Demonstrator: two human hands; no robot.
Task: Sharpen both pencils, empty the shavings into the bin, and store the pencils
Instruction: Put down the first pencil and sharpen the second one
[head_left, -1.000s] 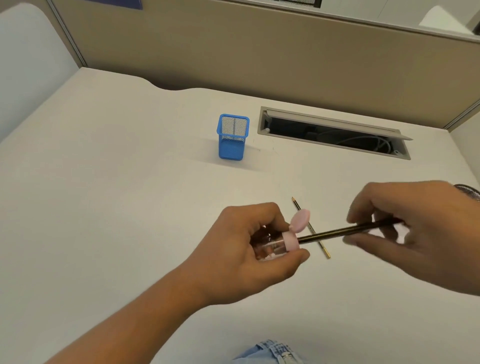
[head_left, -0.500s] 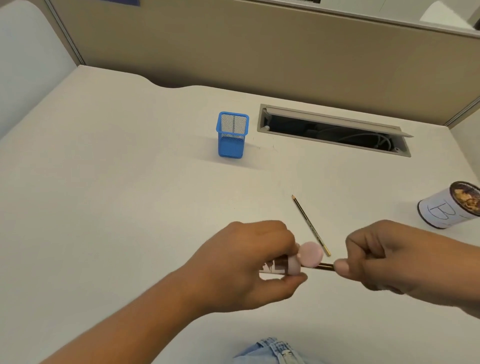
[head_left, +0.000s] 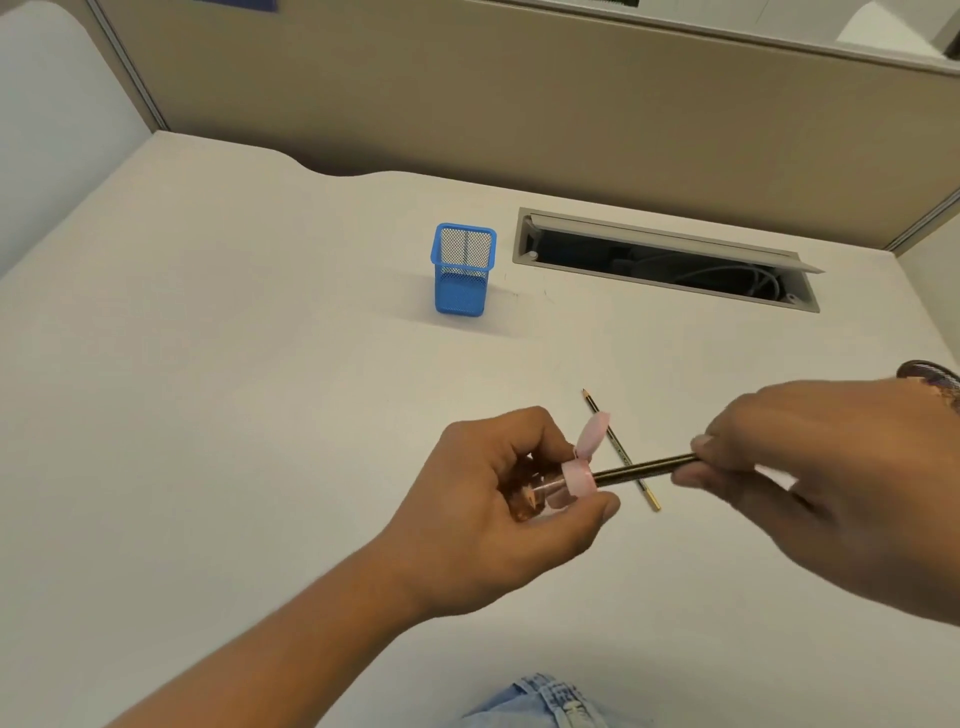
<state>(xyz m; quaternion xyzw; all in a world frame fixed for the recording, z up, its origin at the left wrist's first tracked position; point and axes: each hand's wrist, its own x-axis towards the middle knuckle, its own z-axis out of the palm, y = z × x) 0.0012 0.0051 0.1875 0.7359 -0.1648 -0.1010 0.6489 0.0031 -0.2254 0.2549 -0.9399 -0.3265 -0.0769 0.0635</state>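
Note:
My left hand (head_left: 498, 499) grips a small clear sharpener (head_left: 727, 480) with a pink cap whose lid is flipped up; shavings show inside it. A dark striped pencil (head_left: 644, 467) sticks into the cap, and my right hand (head_left: 831, 483) pinches its far end. The second pencil (head_left: 618, 448) lies flat on the white desk (head_left: 234, 415) behind the sharpener, tip pointing away from me. A blue mesh pencil holder (head_left: 462, 269) stands upright farther back. Only the rim of the bin (head_left: 930, 373) shows at the right, behind my right hand.
An open cable slot (head_left: 665, 260) with wires inside is cut into the desk at the back right. Beige partition walls (head_left: 519, 104) close off the far side. Denim fabric (head_left: 545, 701) shows at the bottom edge.
Both hands moved up and away from me, and my right hand slid right, so more of the pencil shows between them. My right hand now covers most of the bin.

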